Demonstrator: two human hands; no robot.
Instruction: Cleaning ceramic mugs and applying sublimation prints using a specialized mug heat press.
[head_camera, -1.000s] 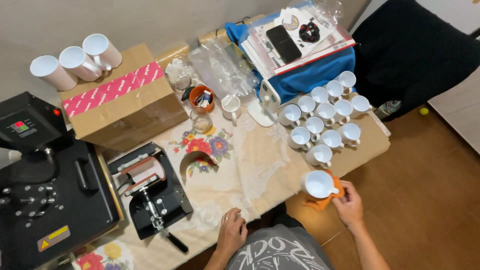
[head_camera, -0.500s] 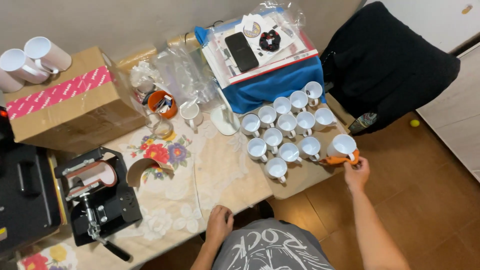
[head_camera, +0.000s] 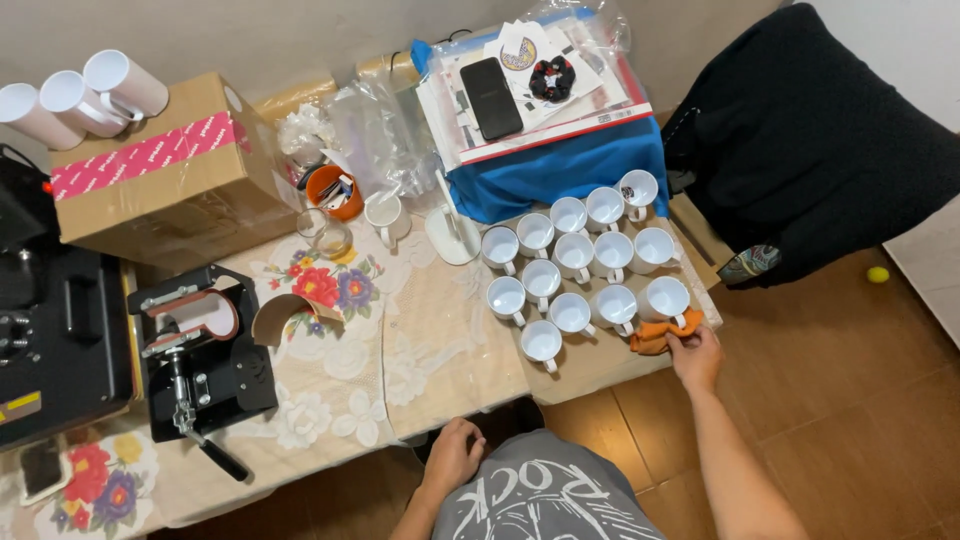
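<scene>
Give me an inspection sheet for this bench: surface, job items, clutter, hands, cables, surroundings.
Surface: table under a lace and floral cloth.
Job's things: white mugs clustered at the right end; orange cloth beside the nearest mug.
Clutter: taped cardboard box with three mugs on top, mug press, flat heat press, plastic bags, blue bundle carrying papers and a phone.
Hands: right hand on the orange cloth; left hand resting at the table edge, empty.
Cables: nothing seen clearly.
Surroundings: black chair, tiled floor, small yellow ball.

Right hand (head_camera: 696, 357) on orange cloth (head_camera: 655, 338)
</scene>
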